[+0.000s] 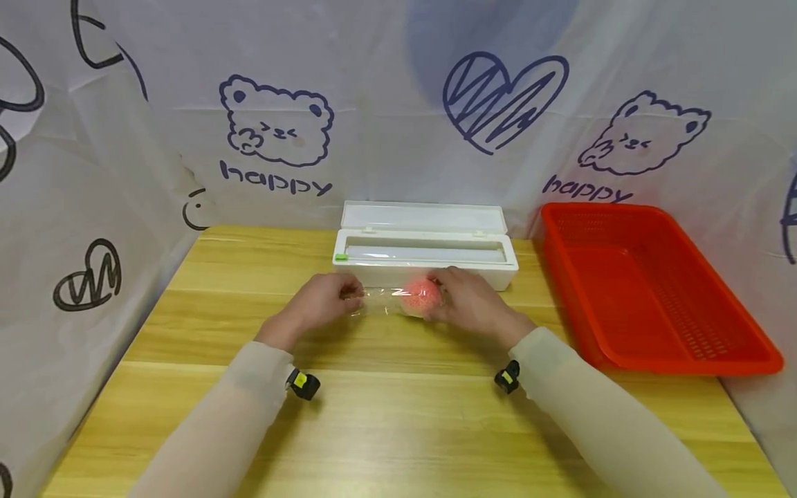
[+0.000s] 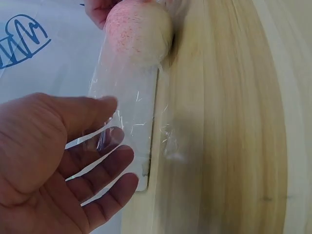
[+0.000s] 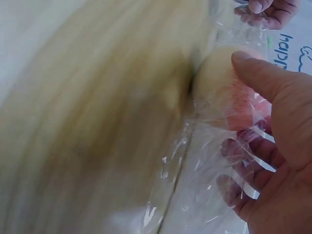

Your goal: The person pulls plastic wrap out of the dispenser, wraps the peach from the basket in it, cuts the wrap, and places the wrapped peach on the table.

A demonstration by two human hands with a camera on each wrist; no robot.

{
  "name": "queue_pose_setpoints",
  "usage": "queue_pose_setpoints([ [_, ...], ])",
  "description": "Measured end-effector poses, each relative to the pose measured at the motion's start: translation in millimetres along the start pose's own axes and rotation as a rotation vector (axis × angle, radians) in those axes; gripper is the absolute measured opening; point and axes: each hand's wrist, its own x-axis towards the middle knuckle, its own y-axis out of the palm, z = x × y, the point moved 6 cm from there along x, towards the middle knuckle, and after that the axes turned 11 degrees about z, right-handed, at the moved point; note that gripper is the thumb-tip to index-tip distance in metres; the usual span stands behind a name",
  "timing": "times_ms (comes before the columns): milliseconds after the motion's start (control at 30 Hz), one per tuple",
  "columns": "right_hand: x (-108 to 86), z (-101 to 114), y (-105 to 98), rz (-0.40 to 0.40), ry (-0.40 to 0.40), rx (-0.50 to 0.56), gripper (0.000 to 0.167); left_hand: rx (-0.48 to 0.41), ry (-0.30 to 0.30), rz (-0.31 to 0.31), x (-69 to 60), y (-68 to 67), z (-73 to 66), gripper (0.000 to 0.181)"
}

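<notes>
A pink and cream peach (image 1: 420, 296) hangs in a sheet of clear cling film (image 1: 382, 300) in front of the white film box. My right hand (image 1: 468, 301) grips the peach from the right. In the right wrist view its thumb (image 3: 258, 73) presses on the cream side, and the other fingers show behind the film. My left hand (image 1: 325, 301) pinches the film's left end. The left wrist view shows its thumb and forefinger at the film, with the other fingers loosely bent. The film (image 2: 129, 105) stretches from there to the peach (image 2: 139, 31).
Behind the hands, the white cling film box (image 1: 425, 277) has its lid (image 1: 425, 216) raised, with a roll inside and a green slider at its left. A red plastic basket (image 1: 623, 297) stands on the right side of the wooden table (image 1: 411, 429). Printed white cloth (image 1: 386, 104) hangs around.
</notes>
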Motion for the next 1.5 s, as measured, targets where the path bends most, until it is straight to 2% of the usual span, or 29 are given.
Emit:
queue_pose_setpoints([
  [233,-4.4,4,2,-0.060,-0.015,-0.037,0.075,-0.019,0.021,0.025,-6.7,-2.2,0.0,0.032],
  [433,-6.0,8,4,-0.040,-0.015,-0.048,0.070,-0.032,0.031,0.040,-9.8,-3.8,0.0,0.037],
  [733,-9.7,11,6,-0.046,-0.033,-0.063,0.071,-0.047,0.013,0.029,-13.9,-8.1,5.8,0.037],
  [1200,-12.4,13,6,-0.059,-0.061,-0.077,0.070,-0.066,0.016,0.014,-17.5,-12.8,10.3,0.036],
  [1333,-12.6,14,4,-0.067,-0.065,-0.084,0.071,-0.067,0.006,-0.017,-17.5,-16.1,12.6,0.033],
  [1500,-12.1,13,1,-0.051,-0.036,-0.056,0.069,-0.075,-0.042,-0.138,-17.8,-24.6,18.0,0.027],
])
